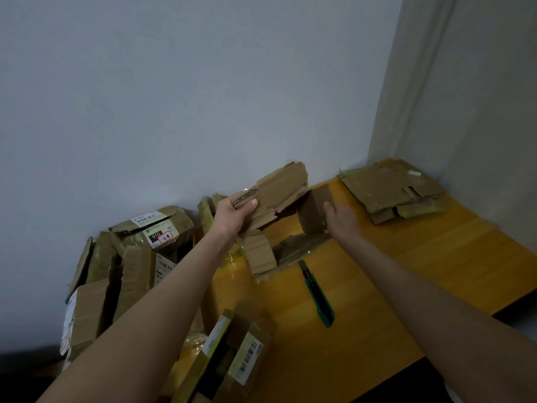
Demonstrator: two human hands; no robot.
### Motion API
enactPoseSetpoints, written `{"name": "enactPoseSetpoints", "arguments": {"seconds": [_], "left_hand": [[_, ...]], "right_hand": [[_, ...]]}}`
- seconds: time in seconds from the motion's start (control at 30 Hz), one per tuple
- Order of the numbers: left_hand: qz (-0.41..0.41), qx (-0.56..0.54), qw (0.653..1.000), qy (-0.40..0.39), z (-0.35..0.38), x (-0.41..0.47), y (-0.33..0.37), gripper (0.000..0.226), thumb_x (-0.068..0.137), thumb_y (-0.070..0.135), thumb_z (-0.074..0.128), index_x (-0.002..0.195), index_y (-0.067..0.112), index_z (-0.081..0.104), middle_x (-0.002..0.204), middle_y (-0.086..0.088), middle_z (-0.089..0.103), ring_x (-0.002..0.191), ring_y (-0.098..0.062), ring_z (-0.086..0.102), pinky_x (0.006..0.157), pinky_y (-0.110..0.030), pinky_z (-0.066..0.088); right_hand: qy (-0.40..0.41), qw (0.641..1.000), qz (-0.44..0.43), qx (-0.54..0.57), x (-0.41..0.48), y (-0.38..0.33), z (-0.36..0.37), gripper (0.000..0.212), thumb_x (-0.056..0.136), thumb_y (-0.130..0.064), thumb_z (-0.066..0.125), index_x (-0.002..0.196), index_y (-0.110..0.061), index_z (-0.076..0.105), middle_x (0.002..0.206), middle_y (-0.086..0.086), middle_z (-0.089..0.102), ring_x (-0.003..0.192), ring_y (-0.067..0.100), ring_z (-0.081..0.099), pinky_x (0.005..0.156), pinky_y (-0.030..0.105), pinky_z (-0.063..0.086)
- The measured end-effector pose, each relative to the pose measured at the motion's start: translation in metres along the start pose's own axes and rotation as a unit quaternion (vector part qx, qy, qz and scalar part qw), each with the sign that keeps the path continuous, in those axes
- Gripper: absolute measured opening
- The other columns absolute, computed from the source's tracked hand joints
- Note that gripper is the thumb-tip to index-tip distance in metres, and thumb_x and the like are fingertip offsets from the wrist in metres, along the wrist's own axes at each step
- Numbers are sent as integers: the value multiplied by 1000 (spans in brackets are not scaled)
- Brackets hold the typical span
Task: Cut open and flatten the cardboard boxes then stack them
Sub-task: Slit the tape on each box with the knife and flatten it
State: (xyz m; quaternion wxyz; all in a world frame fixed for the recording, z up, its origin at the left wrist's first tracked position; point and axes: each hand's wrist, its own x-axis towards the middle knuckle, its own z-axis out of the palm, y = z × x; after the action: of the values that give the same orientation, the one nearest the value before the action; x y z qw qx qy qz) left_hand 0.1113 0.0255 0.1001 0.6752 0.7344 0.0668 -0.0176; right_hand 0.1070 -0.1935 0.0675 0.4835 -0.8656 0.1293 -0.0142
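At table centre, 12 o'clock from viewer, torn brown cardboard box sits part-opened on yellow wooden table. Left hand grips ragged upper flap, thumb over front, fingers wrapped behind; arm extended fwd. Right hand holds side panel at 3 o'clock of box, thumb on near face, fingers hidden behind: judged a pinch. Opposed holds look meant to pull walls apart & flatten. Green utility knife lies at 5 o'clock of box, leaving both hands free. Flattened cardboard stack at 2 o'clock; pile of uncut boxes at 9 o'clock.
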Motion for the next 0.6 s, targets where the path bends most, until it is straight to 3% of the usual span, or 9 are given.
{"name": "enactPoseSetpoints", "arguments": {"seconds": [0.03,0.13,0.2,0.27,0.33,0.4,0.5,0.6], "left_hand": [[-2,-19,1000,0,0,0,0,9,91,10,63,96,17,66,97,-4,70,95,-18,66,82,-29,53],[-6,-45,999,-9,4,-2,2,8,92,12,62,100,13,64,95,0,69,88,-12,66,71,-20,52],[-3,-22,1000,-2,8,-4,4,15,92,17,63,106,10,63,93,3,67,88,-11,63,65,-13,50],[10,29,1000,-4,11,-7,6,28,92,22,63,117,9,61,100,6,63,95,-11,58,74,-14,47],[-12,67,997,-23,14,-9,1,49,93,34,59,137,13,50,123,2,56,114,-15,50,95,-25,40],[-89,73,990,-78,16,-11,-3,67,92,59,43,145,19,41,148,-4,40,136,-25,35,109,-46,30],[-206,19,972,-109,22,-10,-18,105,67,87,25,151,23,31,160,-8,18,146,-34,15,110,-64,18],[-286,21,955,-74,31,-11,-40,106,74,83,38,154,17,16,159,-16,16,143,-39,24,105,-63,32]], "right_hand": [[11,993,64,102,3,-2,-2,35,103,-34,35,113,-6,54,116,19,57,102,31,55,85,40,48],[-20,914,223,338,10,-4,-10,46,100,-39,45,136,-10,40,125,15,48,113,36,49,91,53,49],[-18,868,254,427,13,-4,-15,44,98,-38,49,134,-14,39,119,15,48,112,38,50,92,60,46],[-3,824,261,502,16,-4,-19,43,97,-39,52,130,-13,40,120,13,52,112,37,52,92,61,46],[7,793,259,552,20,-5,-25,51,95,-41,54,134,-11,40,125,15,54,111,38,55,87,60,50],[17,772,246,585,23,-6,-33,46,96,-40,53,130,-12,40,118,17,55,103,38,56,84,59,51],[0,729,233,643,22,-4,-45,41,100,-41,45,123,-7,46,108,17,59,97,37,57,79,55,49],[-31,691,224,687,23,6,-47,43,101,-42,40,131,-14,53,122,19,58,110,40,54,76,57,49]]}}
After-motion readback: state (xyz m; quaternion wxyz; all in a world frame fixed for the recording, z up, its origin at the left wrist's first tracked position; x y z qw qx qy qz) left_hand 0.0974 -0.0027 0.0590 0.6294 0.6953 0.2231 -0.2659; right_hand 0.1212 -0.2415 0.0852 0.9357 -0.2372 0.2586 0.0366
